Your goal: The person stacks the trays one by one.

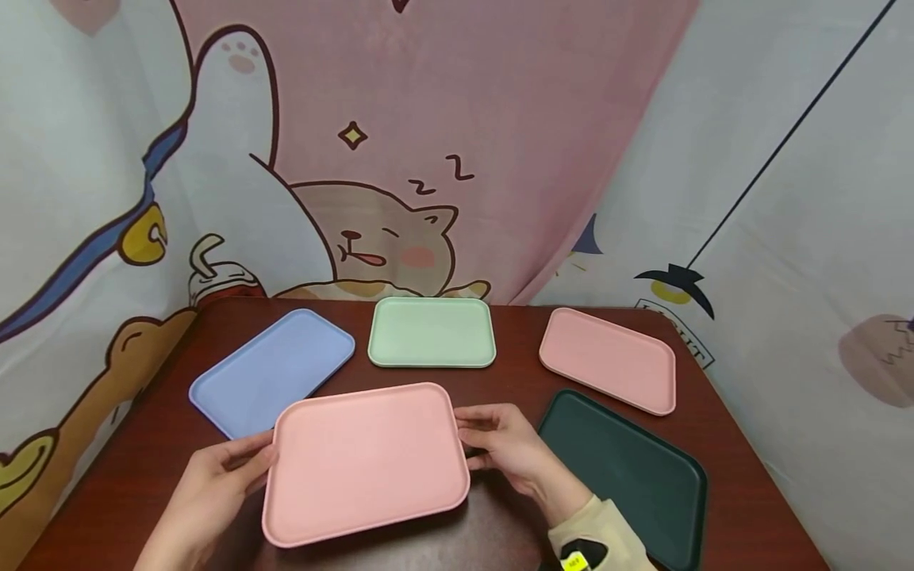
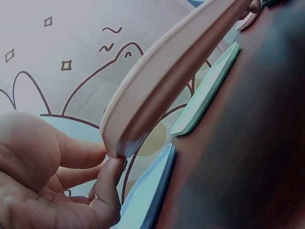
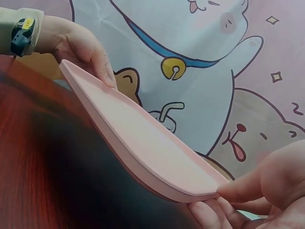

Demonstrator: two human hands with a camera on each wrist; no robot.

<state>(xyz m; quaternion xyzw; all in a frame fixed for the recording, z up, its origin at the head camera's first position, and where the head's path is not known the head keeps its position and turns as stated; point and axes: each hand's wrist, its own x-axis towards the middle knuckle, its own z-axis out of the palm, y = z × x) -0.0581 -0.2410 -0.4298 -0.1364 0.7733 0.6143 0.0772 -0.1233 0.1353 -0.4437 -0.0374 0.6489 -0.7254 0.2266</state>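
A large pink tray (image 1: 367, 460) is held up off the table between both hands, its inner face showing in the head view. My left hand (image 1: 217, 492) pinches its left edge between thumb and fingers; the left wrist view shows this left hand (image 2: 62, 186) gripping the rim of the tray (image 2: 162, 76) from the side. On the opposite short edge, my right hand (image 1: 510, 452) pinches the rim, and the right wrist view shows the right hand (image 3: 262, 191) with its thumb on top and fingers beneath. The tray's underside is hidden in the head view.
Around it on the dark wooden table (image 1: 400, 547) lie a blue tray (image 1: 274, 369) at left, a green tray (image 1: 432, 333) at the back, a smaller pink tray (image 1: 610, 361) at back right and a dark green tray (image 1: 628, 476) at right. A printed curtain (image 1: 500, 119) hangs behind.
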